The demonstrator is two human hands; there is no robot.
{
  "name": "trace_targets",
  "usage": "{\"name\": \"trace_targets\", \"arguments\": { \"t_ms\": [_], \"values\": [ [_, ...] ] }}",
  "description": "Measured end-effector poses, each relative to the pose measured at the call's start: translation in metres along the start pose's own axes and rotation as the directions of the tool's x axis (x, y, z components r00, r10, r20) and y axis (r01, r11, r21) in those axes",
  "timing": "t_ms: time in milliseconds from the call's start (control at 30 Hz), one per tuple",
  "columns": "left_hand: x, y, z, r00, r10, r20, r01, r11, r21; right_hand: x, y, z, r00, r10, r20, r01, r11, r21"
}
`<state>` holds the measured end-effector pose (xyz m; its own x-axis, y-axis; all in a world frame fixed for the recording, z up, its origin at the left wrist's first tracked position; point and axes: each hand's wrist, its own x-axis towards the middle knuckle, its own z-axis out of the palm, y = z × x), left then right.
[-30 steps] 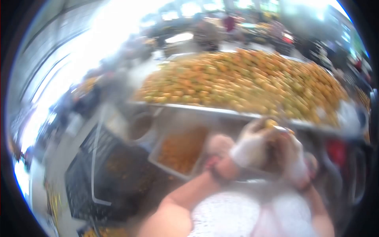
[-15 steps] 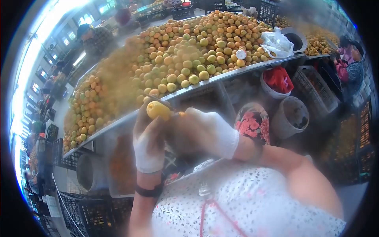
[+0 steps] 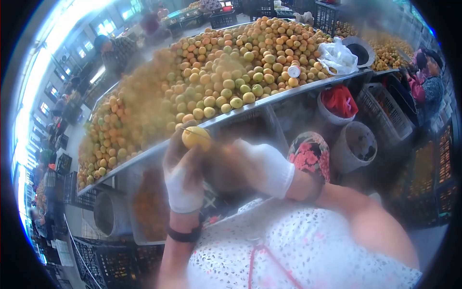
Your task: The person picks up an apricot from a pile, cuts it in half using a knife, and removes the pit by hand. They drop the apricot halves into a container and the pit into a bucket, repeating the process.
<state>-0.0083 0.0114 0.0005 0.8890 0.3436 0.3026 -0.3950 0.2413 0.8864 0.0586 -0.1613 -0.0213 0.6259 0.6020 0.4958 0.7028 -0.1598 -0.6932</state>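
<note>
My left hand (image 3: 185,173), in a white glove with dirty fingers, is closed around a round yellow fruit (image 3: 196,138) and holds it up before the table's front edge. My gloved right hand (image 3: 257,166) is closed close beside the fruit, its fingers partly lost in a blur. A thin dark tool (image 3: 196,131), like a narrow blade, runs from the right hand across the fruit's upper side. Beyond my hands, a large heap of yellow-orange fruit (image 3: 231,67) covers the metal-edged table (image 3: 231,113).
A white lid (image 3: 294,72) and a plastic bag (image 3: 339,56) lie on the heap. Below right stand a bucket with a red bag (image 3: 339,100), a white bucket (image 3: 355,146) and a crate (image 3: 385,111). Black crates (image 3: 115,262) stand lower left. A person (image 3: 426,82) is at right.
Both hands have come down slightly. The fruit is turned in my left hand, and the thin tool now lies across its upper face instead of behind it.
</note>
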Motion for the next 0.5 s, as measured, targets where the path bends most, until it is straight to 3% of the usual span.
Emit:
{"name": "trace_targets", "arguments": {
  "t_ms": [167,267,333,467,500],
  "values": [
    [0.002,0.009,0.011,0.994,0.095,0.05,-0.098,0.992,0.073,-0.005,0.001,0.002,1.0,-0.008,-0.01,0.009,0.998,0.063],
    [0.002,0.006,0.021,0.996,0.041,0.078,-0.033,0.995,-0.091,-0.005,0.001,0.003,1.0,0.026,-0.014,-0.026,0.999,0.04],
    [0.005,-0.001,0.028,0.998,-0.02,0.053,0.038,0.932,-0.36,-0.005,0.017,0.016,1.0,-0.002,-0.016,0.002,1.0,-0.023],
    [0.012,-0.017,0.031,0.992,-0.024,0.128,0.079,0.89,-0.448,-0.005,0.034,0.032,0.998,-0.002,-0.068,-0.003,0.997,-0.071],
    [0.009,-0.019,0.032,0.988,-0.129,0.089,0.154,0.912,-0.38,-0.004,0.035,0.033,0.997,0.003,-0.073,-0.012,0.992,-0.128]
  ]
}}
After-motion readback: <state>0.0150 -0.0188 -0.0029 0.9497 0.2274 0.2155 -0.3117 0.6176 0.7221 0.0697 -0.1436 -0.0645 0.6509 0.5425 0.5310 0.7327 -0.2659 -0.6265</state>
